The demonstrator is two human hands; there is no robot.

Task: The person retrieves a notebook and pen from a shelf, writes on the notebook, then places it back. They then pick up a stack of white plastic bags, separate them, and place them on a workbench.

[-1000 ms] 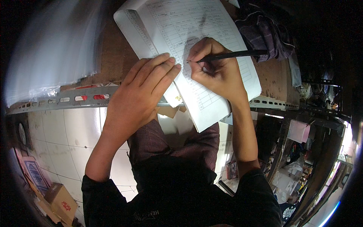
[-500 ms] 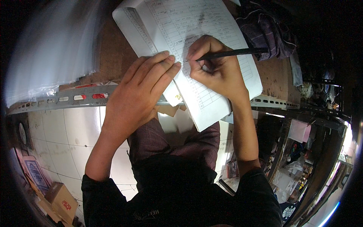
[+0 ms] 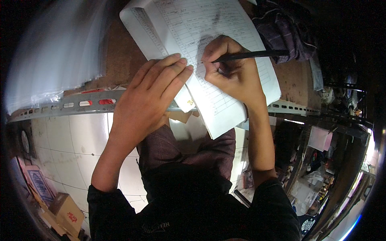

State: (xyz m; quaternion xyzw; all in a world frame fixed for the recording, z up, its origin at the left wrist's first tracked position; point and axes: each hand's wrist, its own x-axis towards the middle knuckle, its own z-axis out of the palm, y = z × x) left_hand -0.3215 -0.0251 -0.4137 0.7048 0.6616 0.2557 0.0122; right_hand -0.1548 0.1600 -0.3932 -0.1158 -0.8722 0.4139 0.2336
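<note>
An open ruled book (image 3: 223, 116) with handwritten lines lies tilted across the table's near edge, its lower corner hanging past it. My left hand (image 3: 146, 90) rests flat, fingers stretched out, over the left side and fold of the book. On the right page, my right hand (image 3: 237, 80) pinches a black pen (image 3: 257, 55) between thumb and fingers. The pen's tip is near the row numbers, just right of my left fingertips. Its back end points right. My right palm covers part of the ruled rows.
Clear plastic sheeting (image 3: 52, 60) covers the left of the brown tabletop (image 3: 295, 86). A dark checked cloth (image 3: 283, 34) lies right of the book. Along the near edge runs a slotted metal bar (image 3: 76, 102). A cardboard box (image 3: 66, 215) stands lower left; cluttered shelves (image 3: 313, 176) fill the right.
My right hand and the pen have shifted slightly to the right and up on the page. The left hand stays in place on the book.
</note>
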